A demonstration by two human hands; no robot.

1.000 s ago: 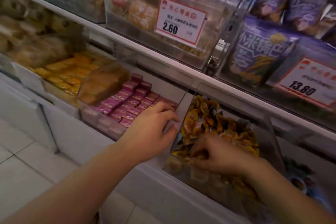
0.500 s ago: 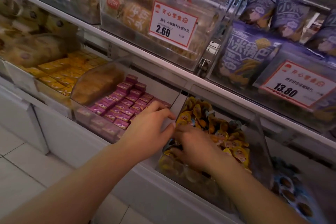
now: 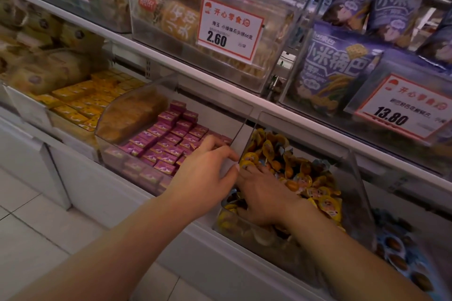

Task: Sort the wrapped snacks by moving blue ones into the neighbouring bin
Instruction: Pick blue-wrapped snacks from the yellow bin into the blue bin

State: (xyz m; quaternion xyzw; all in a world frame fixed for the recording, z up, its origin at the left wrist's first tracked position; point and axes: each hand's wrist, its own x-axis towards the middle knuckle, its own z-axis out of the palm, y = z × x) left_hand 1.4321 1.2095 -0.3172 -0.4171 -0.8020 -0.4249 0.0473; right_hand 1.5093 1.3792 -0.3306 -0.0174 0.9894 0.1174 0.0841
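Clear plastic walls part the two bins your hands work at. Your left hand rests at the divider between the bin of pink boxed snacks and the bin of yellow wrapped snacks, its fingers loosely bent with the thumb against the clear wall, holding nothing that you can see. Your right hand lies palm down inside the yellow bin, near its front left corner, fingers spread and pressed into the heap; whether anything sits under them you cannot tell. A few blue wrappers show among the yellow ones toward the back of that heap. The next bin to the right holds blue wrapped snacks. Above, on the upper shelf, price cards read 2.60 and 13.80.
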